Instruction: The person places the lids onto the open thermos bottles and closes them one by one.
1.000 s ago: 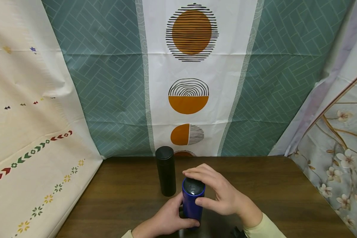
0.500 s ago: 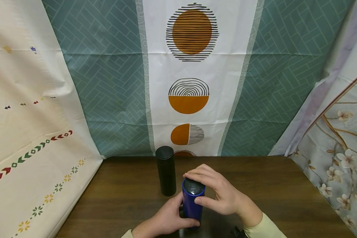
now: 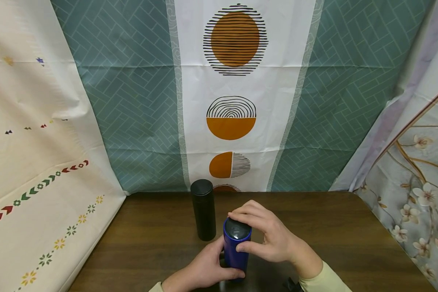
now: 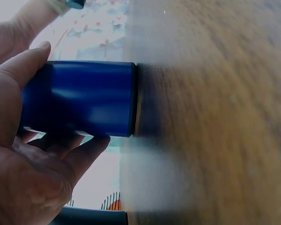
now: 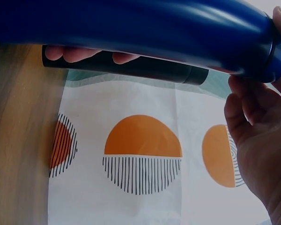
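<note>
A blue vacuum flask [image 3: 235, 258] with a dark, shiny lid top [image 3: 238, 229] stands upright at the front of the table. Around its lower body my left hand [image 3: 209, 264] is wrapped, thumb in front and fingers behind. The left wrist view shows the flask's black base [image 4: 133, 99] right at the wood. My right hand [image 3: 271, 236] grips the lid from the right side, thumb near and fingers on the far rim. In the right wrist view a dark seam [image 5: 270, 58] circles the flask just below those fingers.
Behind and left of the blue flask stands a black flask [image 3: 204, 215], upright on the brown wooden table [image 3: 142, 243]. A patterned cloth [image 3: 138, 101] hangs along the table's back edge, with more cloth at both sides. Something black [image 3: 291, 285] shows by the right sleeve.
My right thumb has shifted slightly left along the near rim, and the fingertips slightly right along the far rim. The left hand and both flasks keep their places.
</note>
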Action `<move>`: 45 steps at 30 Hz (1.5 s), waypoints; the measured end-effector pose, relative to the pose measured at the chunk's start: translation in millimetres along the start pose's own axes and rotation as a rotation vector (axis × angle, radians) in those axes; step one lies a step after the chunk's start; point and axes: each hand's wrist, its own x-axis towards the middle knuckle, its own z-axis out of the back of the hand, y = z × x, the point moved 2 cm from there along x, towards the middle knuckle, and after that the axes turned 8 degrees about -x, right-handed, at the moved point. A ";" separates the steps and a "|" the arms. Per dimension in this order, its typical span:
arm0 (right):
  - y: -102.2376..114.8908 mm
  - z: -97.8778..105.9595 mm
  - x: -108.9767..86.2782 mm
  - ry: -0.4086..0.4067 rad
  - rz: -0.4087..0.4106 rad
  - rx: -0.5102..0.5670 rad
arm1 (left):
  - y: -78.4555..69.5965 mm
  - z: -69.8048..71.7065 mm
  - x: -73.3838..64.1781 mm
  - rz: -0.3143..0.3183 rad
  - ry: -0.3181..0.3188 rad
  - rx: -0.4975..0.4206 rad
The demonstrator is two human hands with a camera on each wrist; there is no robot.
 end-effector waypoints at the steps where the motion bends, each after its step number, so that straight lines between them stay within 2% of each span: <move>1: 0.0 0.0 0.1 -0.005 0.000 -0.007 | -0.2 0.0 0.1 0.000 0.001 -0.002; 21: -0.2 -2.5 4.0 -0.109 0.050 -0.119 | 0.2 0.2 -0.3 -0.006 0.004 -0.003; 32: -0.1 -2.8 5.1 -0.127 0.038 -0.141 | 0.1 0.2 -0.3 -0.014 0.001 0.005; 38: -1.8 -3.1 3.8 -0.088 0.011 -0.116 | -0.6 0.4 -0.4 -0.019 0.001 0.008; 45: -2.8 -2.4 -1.5 0.023 -0.026 0.016 | 1.2 -0.1 -0.4 -0.021 0.005 0.004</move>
